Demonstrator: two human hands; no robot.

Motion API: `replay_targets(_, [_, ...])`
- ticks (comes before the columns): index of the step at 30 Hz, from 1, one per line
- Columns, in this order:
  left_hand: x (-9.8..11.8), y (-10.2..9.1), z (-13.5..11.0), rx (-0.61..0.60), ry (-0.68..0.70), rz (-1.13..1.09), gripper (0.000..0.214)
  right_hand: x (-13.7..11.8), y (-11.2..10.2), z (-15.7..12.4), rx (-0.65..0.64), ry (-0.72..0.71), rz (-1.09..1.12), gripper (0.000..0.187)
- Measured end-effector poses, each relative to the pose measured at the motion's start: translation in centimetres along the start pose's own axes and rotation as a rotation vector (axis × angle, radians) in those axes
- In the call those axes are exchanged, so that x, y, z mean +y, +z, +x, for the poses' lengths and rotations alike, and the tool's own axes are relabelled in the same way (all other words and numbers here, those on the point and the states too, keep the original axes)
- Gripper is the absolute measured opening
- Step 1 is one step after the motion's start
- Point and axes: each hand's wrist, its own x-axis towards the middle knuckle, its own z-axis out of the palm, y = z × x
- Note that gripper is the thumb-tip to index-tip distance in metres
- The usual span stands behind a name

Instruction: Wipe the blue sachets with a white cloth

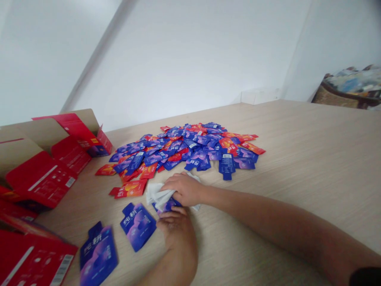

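Note:
My right hand (185, 189) is closed on a crumpled white cloth (155, 194), pressed over a blue-purple pouch (170, 204) on the table. My left hand (176, 227) grips the near edge of that pouch; its thumb is partly hidden. Left of my hands lie two more blue pouches, one close by (138, 227) and one nearer the table's front (99, 254), both flat with their spouted tops pointing up-left. A red-orange pouch (131, 189) lies just beyond them, at the near edge of a large pile of blue and red pouches (178, 147).
Several open red cartons stand along the left side, including a near one (32, 258) and a far one (80, 131). A low white box (259, 96) sits at the table's back edge against the wall. A chair heaped with things (351, 87) is at the far right.

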Motion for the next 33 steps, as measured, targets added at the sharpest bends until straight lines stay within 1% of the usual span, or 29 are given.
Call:
replay_targets(2, [0.0, 0.0, 0.0, -0.018, -0.024, -0.039, 0.039, -0.5, 0.2, 0.1, -0.092, -0.071, 0.017, 0.036])
replay_targets(3, [0.0, -0.1, 0.1, -0.033, -0.038, -0.048, 0.039, -0.7, 0.3, 0.2, -0.132, -0.084, 0.018, 0.035])
replay_targets(4, [0.0, -0.1, 0.1, -0.045, -0.044, -0.048, 0.038, -0.8, 0.4, 0.2, -0.158, -0.074, 0.012, 0.034])
replay_targets(6, [0.0, -0.2, 0.1, -0.038, -0.033, -0.014, 0.038, -0.7, 0.6, 0.3, -0.170, -0.007, -0.025, 0.033])
replay_targets(9, [-0.1, -0.2, 0.0, 0.032, 0.002, 0.053, 0.037, 0.0, 0.7, 0.3, -0.154, 0.109, -0.112, 0.032])
replay_targets(12, [-0.1, -0.2, -0.1, 0.073, 0.001, 0.097, 0.034, 0.5, 0.4, 0.1, -0.106, 0.182, -0.161, 0.030])
replay_targets(16, [-0.2, 0.0, -0.2, 0.093, -0.003, 0.116, 0.033, 0.3, 0.0, 0.1, 0.028, 0.213, -0.066, 0.034])
replay_targets(18, [-0.1, 0.0, -0.1, 0.086, -0.008, 0.084, 0.035, -0.3, -0.1, 0.2, 0.051, 0.181, -0.006, 0.037])
replay_targets(19, [-0.1, -0.1, 0.0, 0.072, -0.014, 0.055, 0.036, -0.6, 0.0, 0.2, 0.034, 0.141, 0.018, 0.037])
replay_targets(22, [-0.1, -0.2, 0.2, 0.023, -0.030, -0.036, 0.037, -1.3, 0.2, 0.3, -0.100, -0.044, 0.060, 0.033])
replay_targets(24, [-0.1, -0.4, 0.3, 0.009, -0.034, -0.054, 0.037, -1.4, 0.4, 0.2, -0.160, -0.093, 0.049, 0.032])
replay_targets(25, [-0.1, -0.4, 0.3, 0.008, -0.033, -0.053, 0.038, -1.3, 0.4, 0.2, -0.169, -0.076, 0.028, 0.032])
replay_targets(27, [-0.2, -0.6, 0.2, 0.013, -0.026, -0.032, 0.038, -0.8, 0.5, 0.2, -0.160, 0.012, -0.033, 0.033])
replay_targets(30, [-0.2, -0.6, 0.0, 0.032, -0.005, 0.036, 0.037, 0.2, 0.4, 0.1, -0.132, 0.140, -0.123, 0.029])
replay_targets(33, [-0.3, -0.6, -0.2, 0.032, 0.011, 0.056, 0.034, 0.7, -0.1, 0.0, -0.067, 0.199, -0.125, 0.028])
